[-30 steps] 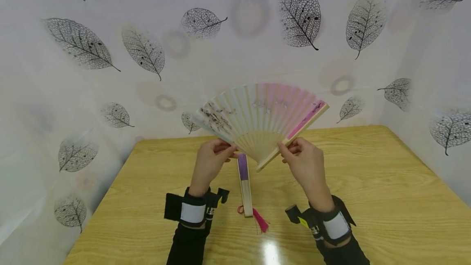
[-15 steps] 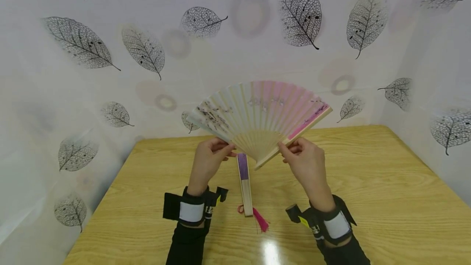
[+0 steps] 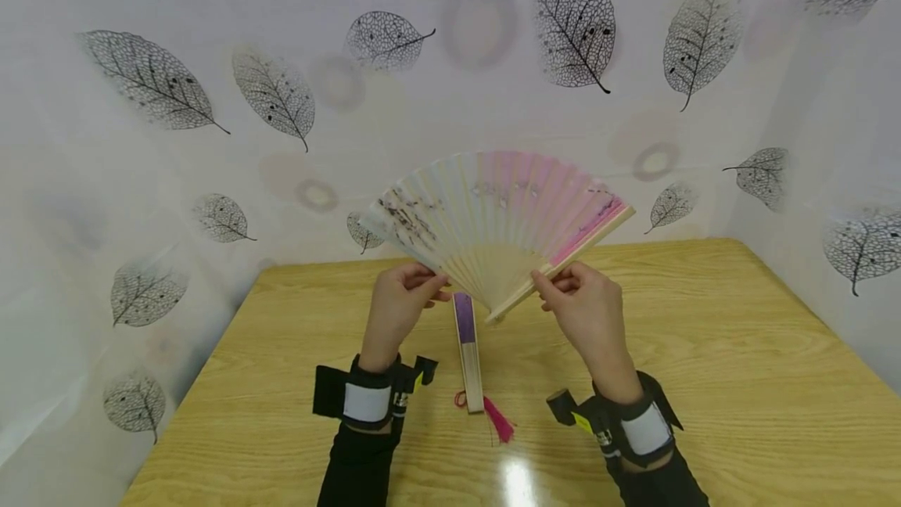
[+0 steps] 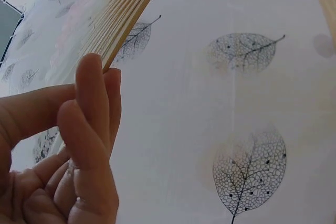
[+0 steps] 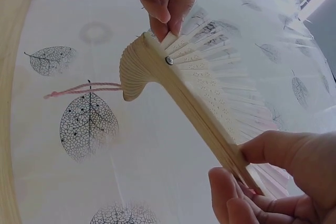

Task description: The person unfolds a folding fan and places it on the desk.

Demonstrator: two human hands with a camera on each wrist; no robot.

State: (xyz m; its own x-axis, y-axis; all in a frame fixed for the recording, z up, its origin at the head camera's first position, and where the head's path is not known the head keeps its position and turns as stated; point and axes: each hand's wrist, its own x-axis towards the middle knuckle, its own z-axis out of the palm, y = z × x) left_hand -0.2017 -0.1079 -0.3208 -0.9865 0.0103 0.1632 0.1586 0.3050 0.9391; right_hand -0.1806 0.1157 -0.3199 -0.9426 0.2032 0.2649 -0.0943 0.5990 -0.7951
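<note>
A folding fan (image 3: 493,217) is spread wide above the table, white with dark blossoms on the left and pink on the right. My left hand (image 3: 404,303) pinches its left edge between thumb and fingers. The right-hand guard stick is pinched by my right hand (image 3: 584,307). In the right wrist view the fan's ribs (image 5: 139,66) bunch near the rivet, and a pink cord (image 5: 84,88) hangs from that end. Below the spread fan, a second folding fan (image 3: 468,358) lies closed on the table, purple at the top, with a magenta tassel (image 3: 500,421) at its lower end.
The wooden table (image 3: 739,382) stretches out on both sides of my arms. A pale curtain with printed leaves (image 3: 464,100) hangs behind it and along both sides. Both wrists wear black straps with small cameras.
The spread fan has opened a little wider, its left edge shifting left with my left hand. Its pivot end has moved slightly up and left. The closed fan stays in place.
</note>
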